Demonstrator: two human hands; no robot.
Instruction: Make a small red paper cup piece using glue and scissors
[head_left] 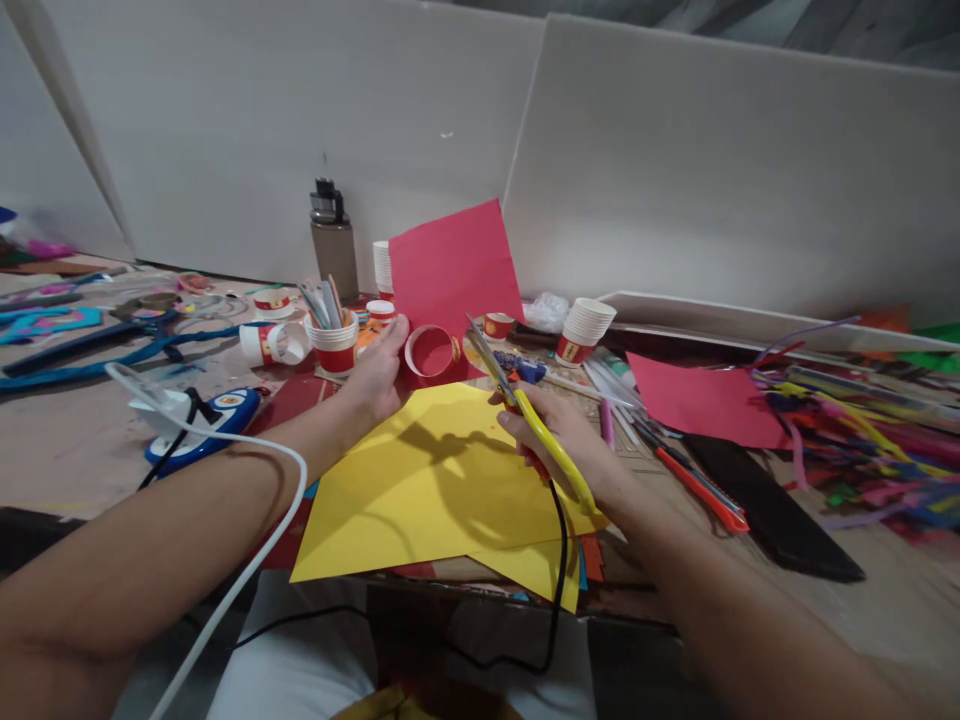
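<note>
My left hand (384,368) is closed on a red sheet of paper (456,262), which stands up at a tilt above the table. A cut paper cup ring (455,350) lies against the sheet's lower part beside my fingers, its opening facing me. My right hand (559,425) grips scissors with yellow handles (556,448); their blades point up and left, just right of the ring. Below both hands lies yellow paper (390,500), with their shadows on it. A black cord (561,560) runs up to something reddish, mostly hidden under my right hand.
A cup of pencils (334,358), a tipped paper cup (259,344) and a dark bottle (335,255) stand at the back left. Stacked paper cups (585,330), a red cutter (705,490) and red paper (705,400) lie right. A white cable (296,500) crosses my left forearm.
</note>
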